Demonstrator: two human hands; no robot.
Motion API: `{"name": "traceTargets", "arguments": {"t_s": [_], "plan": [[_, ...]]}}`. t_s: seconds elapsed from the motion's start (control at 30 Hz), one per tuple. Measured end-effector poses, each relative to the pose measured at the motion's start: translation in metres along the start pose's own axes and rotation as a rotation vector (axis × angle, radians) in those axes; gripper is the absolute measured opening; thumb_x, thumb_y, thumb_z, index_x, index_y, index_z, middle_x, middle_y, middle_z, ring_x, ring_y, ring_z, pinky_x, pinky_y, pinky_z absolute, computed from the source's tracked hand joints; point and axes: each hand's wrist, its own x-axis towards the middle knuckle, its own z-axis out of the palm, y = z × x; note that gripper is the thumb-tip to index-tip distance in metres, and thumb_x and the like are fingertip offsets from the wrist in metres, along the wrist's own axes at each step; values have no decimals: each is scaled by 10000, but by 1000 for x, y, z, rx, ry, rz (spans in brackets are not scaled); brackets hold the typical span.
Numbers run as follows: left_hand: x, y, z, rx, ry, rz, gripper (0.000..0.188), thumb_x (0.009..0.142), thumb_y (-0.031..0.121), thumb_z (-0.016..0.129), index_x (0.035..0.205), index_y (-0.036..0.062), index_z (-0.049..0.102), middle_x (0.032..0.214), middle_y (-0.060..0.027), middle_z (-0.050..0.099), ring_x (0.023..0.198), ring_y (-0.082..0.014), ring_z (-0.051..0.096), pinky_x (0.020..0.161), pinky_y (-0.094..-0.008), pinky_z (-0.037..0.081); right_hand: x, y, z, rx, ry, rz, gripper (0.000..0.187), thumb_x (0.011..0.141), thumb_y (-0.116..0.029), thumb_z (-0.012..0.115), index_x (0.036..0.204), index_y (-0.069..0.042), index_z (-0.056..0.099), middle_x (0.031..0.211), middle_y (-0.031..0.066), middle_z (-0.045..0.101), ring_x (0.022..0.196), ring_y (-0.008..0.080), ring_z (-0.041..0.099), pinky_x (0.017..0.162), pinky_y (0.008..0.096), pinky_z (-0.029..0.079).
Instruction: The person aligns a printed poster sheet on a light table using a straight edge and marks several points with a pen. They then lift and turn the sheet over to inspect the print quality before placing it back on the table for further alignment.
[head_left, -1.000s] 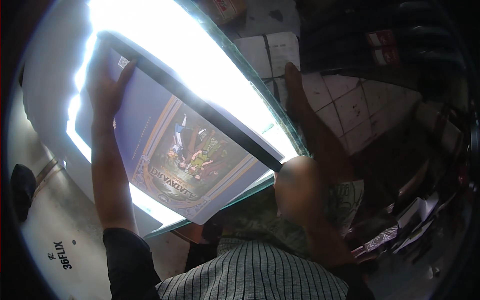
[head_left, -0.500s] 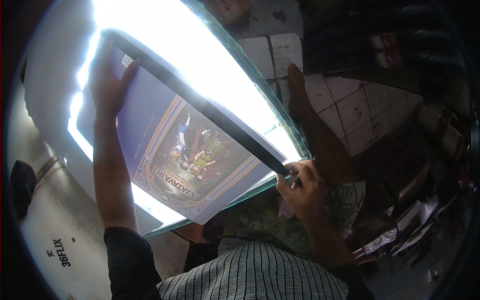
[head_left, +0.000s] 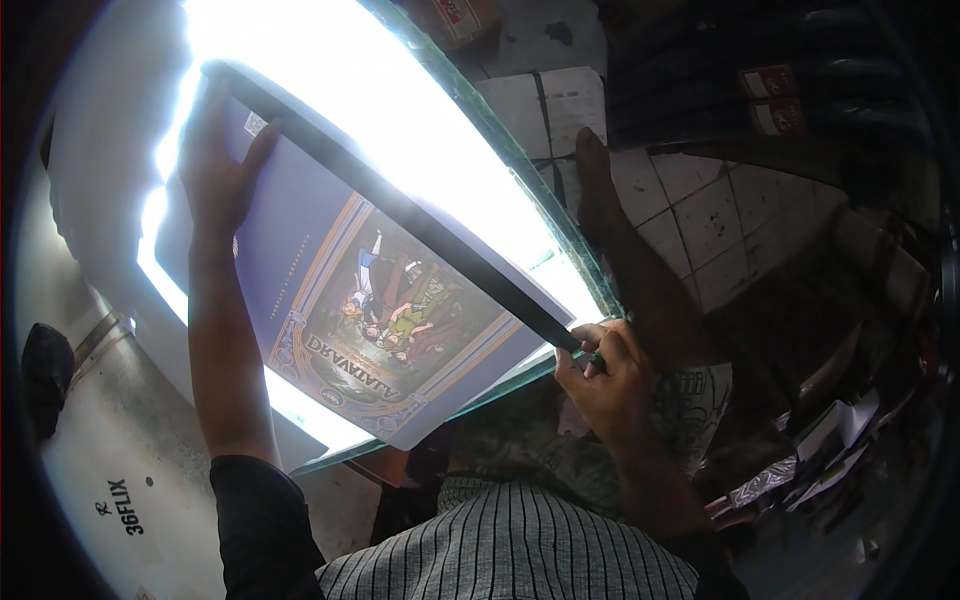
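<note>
A printed cover sheet (head_left: 290,230), blue-violet with a gold-framed picture of figures, lies slanted on a brightly lit glass panel (head_left: 460,120). Along its upper right side runs a long dark straight strip (head_left: 400,215). My left hand (head_left: 220,160) rests flat on the sheet's far left end, thumb spread towards the strip, the other fingertips dim in shade and glare. At the near right corner of the glass, my right hand (head_left: 612,380) is closed, with the strip's near end between thumb and forefinger. A small dark piece shows among its fingers; its kind is unclear.
The thick green glass edge (head_left: 500,155) borders the lit panel on the right. Beyond it are a bare foot (head_left: 592,150), white floor tiles (head_left: 690,215) and a pale strapped bundle (head_left: 545,100). Papers (head_left: 840,430) are piled at the right. A dark object (head_left: 47,375) sits at far left.
Both hands, the sheet and the strip stay almost in place. Only a very slight shift of the whole view shows.
</note>
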Motion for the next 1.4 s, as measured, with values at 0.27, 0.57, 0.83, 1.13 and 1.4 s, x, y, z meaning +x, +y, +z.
{"name": "traceTargets", "arguments": {"t_s": [0.27, 0.57, 0.83, 1.13, 1.4], "plan": [[0, 3, -2, 8, -8, 5, 759, 896, 534, 658, 1494, 126, 429, 1520, -145, 470, 1433, -383, 393, 1180, -552, 297, 5, -4, -5, 76, -48, 163, 188, 853, -179, 797, 925, -25, 718, 880, 81, 665, 745, 221, 686, 632, 339, 541], [0, 6, -4, 31, -52, -54, 777, 894, 560, 641, 1500, 128, 417, 1510, -155, 474, 1422, -405, 397, 1175, -572, 297, 10, -7, -8, 84, -74, 239, 179, 834, -179, 812, 894, -36, 724, 872, 70, 676, 759, 218, 685, 654, 351, 535], [-1, 5, -6, 17, -1, -22, 797, 826, 506, 758, 1450, 87, 493, 1472, -153, 519, 1348, -358, 491, 1104, -500, 401, 11, -9, -8, 93, -89, 265, 171, 832, -178, 813, 886, -43, 723, 870, 67, 675, 760, 209, 675, 668, 350, 531], [0, 8, -6, 15, 18, -4, 767, 838, 493, 754, 1437, 83, 508, 1485, -157, 508, 1358, -356, 489, 1105, -497, 408, 11, -10, -9, 88, -109, 280, 176, 845, -188, 802, 891, -41, 717, 879, 72, 674, 778, 220, 674, 685, 359, 528], [4, 12, -3, -8, 38, 4, 757, 832, 472, 766, 1434, 88, 515, 1482, -156, 512, 1367, -356, 480, 1124, -484, 391, 15, -7, -13, 67, -105, 260, 174, 846, -188, 798, 892, -42, 715, 894, 75, 677, 777, 228, 676, 690, 364, 530]]}}
